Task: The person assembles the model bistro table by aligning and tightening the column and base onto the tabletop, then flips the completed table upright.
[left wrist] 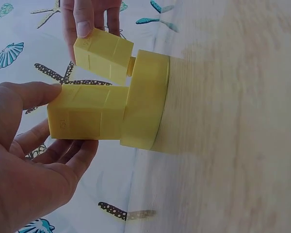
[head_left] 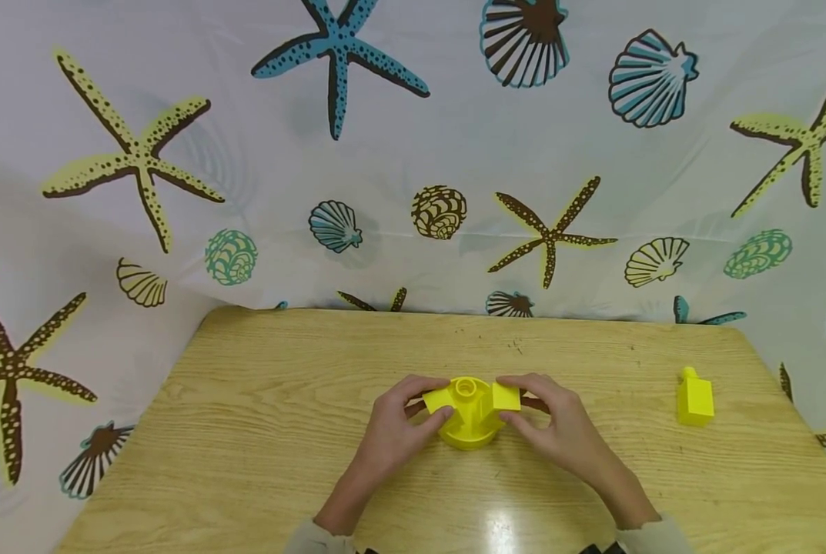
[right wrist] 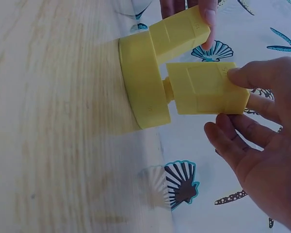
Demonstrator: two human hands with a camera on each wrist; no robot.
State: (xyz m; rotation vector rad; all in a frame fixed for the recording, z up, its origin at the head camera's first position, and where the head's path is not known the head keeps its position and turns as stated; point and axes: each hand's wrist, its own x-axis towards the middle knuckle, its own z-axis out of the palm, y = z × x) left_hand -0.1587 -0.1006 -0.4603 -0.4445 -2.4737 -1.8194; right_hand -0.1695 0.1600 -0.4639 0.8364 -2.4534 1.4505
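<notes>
A round yellow base (head_left: 469,440) stands on the table with a ring-shaped socket (head_left: 465,387) showing at its back. My left hand (head_left: 400,427) grips a yellow block (left wrist: 87,111) between thumb and fingers; its lower end meets the base with no gap. Opposite, a second yellow block (right wrist: 208,89) is pinched by my right hand (head_left: 566,427). This one sits slightly raised, and part of its narrow peg (right wrist: 169,89) shows between block and base. How deep that peg reaches is hidden.
Off to the right on the wooden table (head_left: 281,400) lies another yellow block (head_left: 695,400), its round peg pointing toward the back. A white cloth (head_left: 413,138) printed with starfish and shells hangs behind the table and along its sides.
</notes>
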